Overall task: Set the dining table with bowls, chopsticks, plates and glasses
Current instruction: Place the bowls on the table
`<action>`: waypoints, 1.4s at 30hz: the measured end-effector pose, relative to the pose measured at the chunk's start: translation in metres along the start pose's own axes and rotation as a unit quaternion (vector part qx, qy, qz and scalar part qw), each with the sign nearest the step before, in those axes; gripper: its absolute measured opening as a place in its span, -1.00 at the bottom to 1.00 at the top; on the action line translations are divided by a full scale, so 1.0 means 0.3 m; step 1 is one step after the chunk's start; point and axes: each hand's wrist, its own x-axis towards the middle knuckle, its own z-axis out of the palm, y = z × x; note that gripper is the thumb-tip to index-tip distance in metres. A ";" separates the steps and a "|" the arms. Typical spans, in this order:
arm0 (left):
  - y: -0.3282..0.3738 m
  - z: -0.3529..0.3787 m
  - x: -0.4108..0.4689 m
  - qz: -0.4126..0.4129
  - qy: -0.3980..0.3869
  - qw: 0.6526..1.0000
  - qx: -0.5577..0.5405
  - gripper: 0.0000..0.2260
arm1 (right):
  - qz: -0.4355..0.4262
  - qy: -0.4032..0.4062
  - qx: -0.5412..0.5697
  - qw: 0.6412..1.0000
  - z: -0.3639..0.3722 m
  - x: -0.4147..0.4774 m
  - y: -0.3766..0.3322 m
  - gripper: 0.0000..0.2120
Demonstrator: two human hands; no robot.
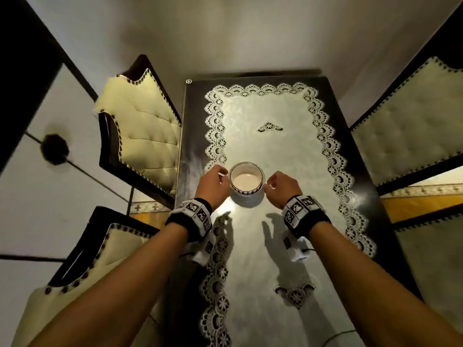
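Observation:
A white bowl [246,180] with a gold rim and a dark patterned band sits on the lace-edged white cloth [273,116] of the dark dining table [190,146]. My left hand [214,185] is at the bowl's left side, fingers curled against its wall. At the bowl's right side, my right hand [281,187] has its fingers curled by the rim. Both wrists wear black bands with square printed markers. No chopsticks, plates or glasses are in view.
Cream tufted chairs stand around the table: one at the far left [142,128], one at the near left [82,279], one at the far right [411,126] and one at the near right [436,266]. A pale tiled floor [50,196] lies to the left.

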 end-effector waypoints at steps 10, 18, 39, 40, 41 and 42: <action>-0.027 0.054 0.059 -0.015 -0.009 1.000 0.021 -0.63 | 0.034 0.055 0.054 0.996 0.010 0.021 -0.025 -0.69; -0.036 0.108 0.063 -0.050 -0.074 0.996 0.000 -0.52 | 0.086 0.088 0.078 0.989 0.035 0.036 -0.042 -0.59; -0.044 0.138 0.029 -0.119 -0.040 0.982 -0.140 -0.67 | 0.036 0.115 0.021 0.993 -0.009 0.003 -0.143 -0.72; -0.036 0.136 0.019 -0.121 -0.036 0.980 -0.153 -0.69 | 0.030 0.115 0.022 0.993 -0.014 -0.004 -0.146 -0.72; -0.029 0.132 0.010 -0.124 -0.031 0.978 -0.163 -0.70 | 0.025 0.117 0.027 0.992 -0.021 -0.009 -0.147 -0.72; -0.021 0.127 0.002 -0.126 -0.026 0.977 -0.172 -0.71 | 0.021 0.123 0.037 0.991 -0.031 -0.014 -0.147 -0.73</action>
